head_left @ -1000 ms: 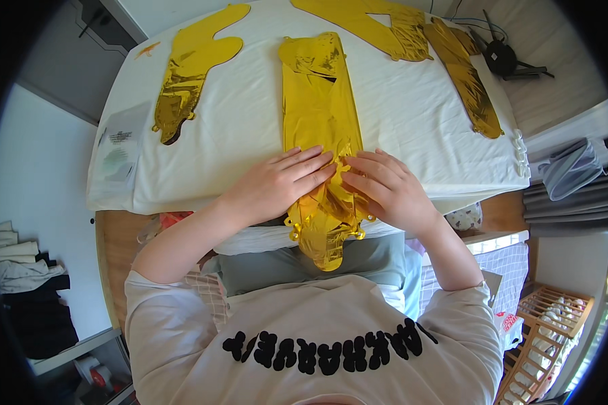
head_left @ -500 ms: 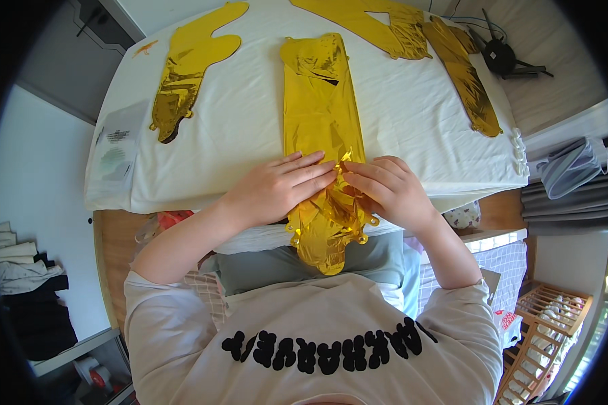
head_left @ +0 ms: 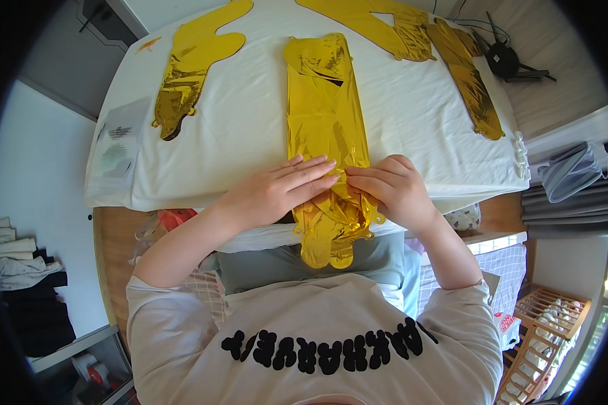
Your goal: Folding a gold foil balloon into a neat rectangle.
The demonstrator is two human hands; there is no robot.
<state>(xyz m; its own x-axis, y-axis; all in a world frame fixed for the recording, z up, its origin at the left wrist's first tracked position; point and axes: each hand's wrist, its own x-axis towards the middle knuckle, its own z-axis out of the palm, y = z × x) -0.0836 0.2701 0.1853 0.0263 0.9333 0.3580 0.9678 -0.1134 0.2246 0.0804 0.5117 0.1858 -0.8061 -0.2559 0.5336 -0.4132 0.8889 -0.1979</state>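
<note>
- in the middle of a white cloth (head_left: pixel 230 135), running from well up its surface down to the near edge: a long, flat gold foil balloon (head_left: pixel 324 121), its near end hanging past the edge over the person's lap.
- far part fairly smooth, with creases and a small dark patch near the top; near part crumpled, small tabs along its sides, end rounded.
- left hand (head_left: pixel 277 194): palm down, fingers straight and close together, laid across the left side of the foil; nothing seen gripped.
- right hand (head_left: pixel 398 192): fingers bent and bunched narrow, tips on the right side of the foil, just beside the left fingertips; thumb hidden, cannot tell if foil is pinched.
- upper left of the cloth: a curved gold piece (head_left: pixel 182 71), well apart from the middle one.
- top right: a gold piece with a triangular gap (head_left: pixel 358 23); just beside it, a narrow gold strip (head_left: pixel 473 94) slanting toward the right edge.
- left side: a clear plastic sleeve (head_left: pixel 118 148), lying flat; a small orange scrap (head_left: pixel 148 45) by the far left corner.
- far right: a black box with antennas (head_left: pixel 503 61).
- person: white shirt (head_left: pixel 250 314), grey-green trousers (head_left: pixel 260 270).
- lower right: a slatted wooden rack (head_left: pixel 554 310).
</note>
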